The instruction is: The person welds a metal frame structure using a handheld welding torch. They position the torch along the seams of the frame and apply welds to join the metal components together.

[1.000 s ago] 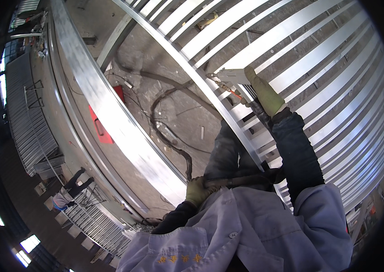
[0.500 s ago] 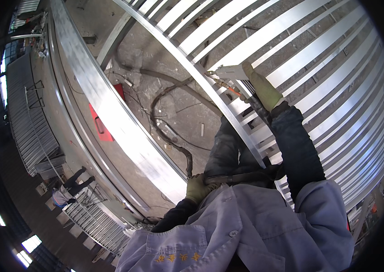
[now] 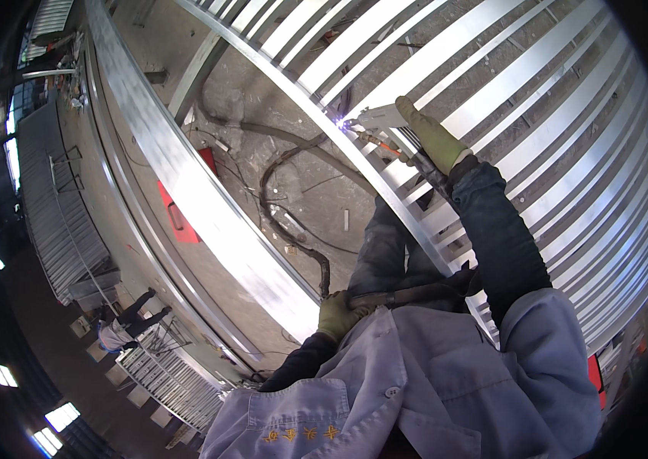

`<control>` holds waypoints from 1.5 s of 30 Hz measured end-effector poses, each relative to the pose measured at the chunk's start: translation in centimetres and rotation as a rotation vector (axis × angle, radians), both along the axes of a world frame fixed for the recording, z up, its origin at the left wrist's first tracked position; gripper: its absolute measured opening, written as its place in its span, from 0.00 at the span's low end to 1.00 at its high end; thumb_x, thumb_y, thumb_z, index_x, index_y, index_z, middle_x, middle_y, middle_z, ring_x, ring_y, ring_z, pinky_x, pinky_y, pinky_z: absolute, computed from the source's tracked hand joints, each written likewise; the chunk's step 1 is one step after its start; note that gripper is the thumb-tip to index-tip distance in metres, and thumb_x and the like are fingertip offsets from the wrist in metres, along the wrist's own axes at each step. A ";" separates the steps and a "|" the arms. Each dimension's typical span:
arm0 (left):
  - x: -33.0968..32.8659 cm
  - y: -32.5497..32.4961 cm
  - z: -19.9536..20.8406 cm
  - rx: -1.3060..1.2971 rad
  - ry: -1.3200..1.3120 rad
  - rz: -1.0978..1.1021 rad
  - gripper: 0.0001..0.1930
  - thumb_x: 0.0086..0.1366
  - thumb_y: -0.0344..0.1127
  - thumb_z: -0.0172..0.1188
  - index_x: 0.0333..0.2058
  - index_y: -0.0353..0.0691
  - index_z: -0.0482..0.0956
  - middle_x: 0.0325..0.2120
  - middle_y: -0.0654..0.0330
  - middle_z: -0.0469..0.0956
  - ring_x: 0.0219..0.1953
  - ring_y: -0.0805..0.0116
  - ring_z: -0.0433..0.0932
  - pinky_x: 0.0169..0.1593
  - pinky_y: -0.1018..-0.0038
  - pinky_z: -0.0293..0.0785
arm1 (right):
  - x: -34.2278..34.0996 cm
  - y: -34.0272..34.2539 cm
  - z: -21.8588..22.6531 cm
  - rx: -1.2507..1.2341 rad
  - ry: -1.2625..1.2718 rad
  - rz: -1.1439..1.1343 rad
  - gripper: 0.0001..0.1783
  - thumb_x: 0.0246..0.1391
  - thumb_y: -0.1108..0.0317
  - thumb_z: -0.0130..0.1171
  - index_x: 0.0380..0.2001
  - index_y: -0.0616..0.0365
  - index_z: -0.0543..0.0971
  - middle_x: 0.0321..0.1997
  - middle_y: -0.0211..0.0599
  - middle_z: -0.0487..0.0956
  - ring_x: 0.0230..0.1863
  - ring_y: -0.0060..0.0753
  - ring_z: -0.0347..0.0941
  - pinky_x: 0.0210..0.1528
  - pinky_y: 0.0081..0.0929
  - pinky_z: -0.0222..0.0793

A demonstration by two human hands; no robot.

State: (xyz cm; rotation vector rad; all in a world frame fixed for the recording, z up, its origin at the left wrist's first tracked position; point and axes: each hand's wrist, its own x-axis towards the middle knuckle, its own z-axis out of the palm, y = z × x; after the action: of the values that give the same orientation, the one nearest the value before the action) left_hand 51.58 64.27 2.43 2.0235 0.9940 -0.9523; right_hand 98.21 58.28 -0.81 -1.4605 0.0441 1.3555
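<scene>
My right hand (image 3: 435, 141), in a yellow-green work glove, is closed round a welding gun (image 3: 382, 117) with a grey body. Its tip meets the long edge rail (image 3: 285, 76) of a slatted metal panel (image 3: 492, 76), and a bright violet-white spark (image 3: 341, 122) glows there. Beside the gun's nozzle shows a thin orange and brass-coloured part (image 3: 379, 142). Low by my waist, my gloved left hand (image 3: 334, 316) is closed on a thick dark cable (image 3: 322, 268); its fingers are partly hidden. That cable loops across the floor between panel and beam.
A broad shiny metal beam (image 3: 186, 172) runs diagonally on my left, with a red box-like thing with a handle (image 3: 177, 214) beyond it. Long rails (image 3: 121, 168) lie farther left. Another person (image 3: 119, 333) is at the far left near stacked slatted panels (image 3: 60, 199). Debris dots the floor.
A spark has lit at the gun's tip, where there was none. The gun and my right hand have shifted slightly left and up in view. My left hand keeps its hold.
</scene>
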 end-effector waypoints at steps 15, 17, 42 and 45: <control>0.3 -0.4 0.8 0.045 -0.006 -0.070 0.37 0.59 0.70 0.74 0.39 0.33 0.86 0.38 0.41 0.88 0.46 0.38 0.87 0.54 0.51 0.81 | -0.6 -1.2 0.6 0.013 0.057 -0.038 0.50 0.67 0.18 0.55 0.63 0.58 0.83 0.36 0.30 0.83 0.28 0.18 0.77 0.33 0.20 0.79; 0.4 -0.5 0.9 0.062 -0.022 -0.093 0.33 0.59 0.64 0.74 0.40 0.33 0.87 0.37 0.41 0.89 0.45 0.38 0.87 0.52 0.52 0.82 | -1.0 -1.1 0.6 0.021 0.069 -0.089 0.51 0.66 0.18 0.56 0.63 0.59 0.82 0.37 0.30 0.83 0.28 0.18 0.76 0.32 0.20 0.79; 1.3 -0.9 1.6 0.029 0.003 -0.112 0.42 0.59 0.74 0.72 0.41 0.31 0.87 0.39 0.39 0.88 0.47 0.37 0.87 0.55 0.50 0.82 | -2.5 -3.7 1.4 -0.020 -0.015 -0.049 0.61 0.65 0.13 0.49 0.63 0.70 0.80 0.36 0.36 0.82 0.28 0.19 0.77 0.33 0.20 0.81; 1.4 -1.0 1.8 0.070 -0.087 -0.131 0.35 0.61 0.67 0.75 0.39 0.31 0.87 0.35 0.40 0.88 0.43 0.38 0.87 0.50 0.52 0.82 | -2.1 -4.0 1.3 -0.021 -0.001 0.012 0.60 0.66 0.14 0.49 0.66 0.69 0.79 0.39 0.37 0.84 0.34 0.22 0.79 0.38 0.22 0.81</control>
State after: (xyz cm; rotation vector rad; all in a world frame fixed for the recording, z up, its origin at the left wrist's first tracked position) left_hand 53.02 63.30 4.28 2.1913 0.8677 -0.9000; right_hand 96.09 54.25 0.48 -1.4810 0.0490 1.3677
